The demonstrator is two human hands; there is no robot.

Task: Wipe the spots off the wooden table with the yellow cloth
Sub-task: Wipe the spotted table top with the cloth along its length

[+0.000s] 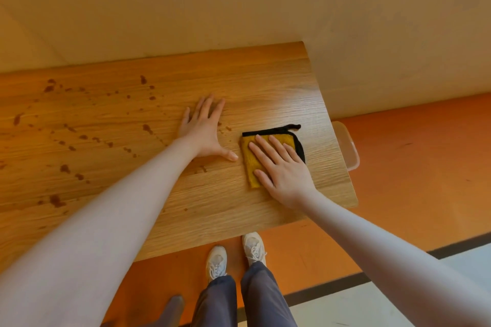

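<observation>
A folded yellow cloth (252,167) with black edging lies on the wooden table (265,82) near its right end. My right hand (281,164) lies flat on the cloth, fingers straight and spread, pressing it down. My left hand (204,130) rests palm down on the bare wood just left of the cloth, fingers spread. Several brown spots (57,200) are scattered across the left and middle of the table; a few small ones (203,168) lie between my hands.
A beige wall runs behind the table and beside its right end. A clear plastic container (348,146) sticks out past the table's right edge. Below is an orange floor (411,167), with my white shoes (253,247) at the near edge.
</observation>
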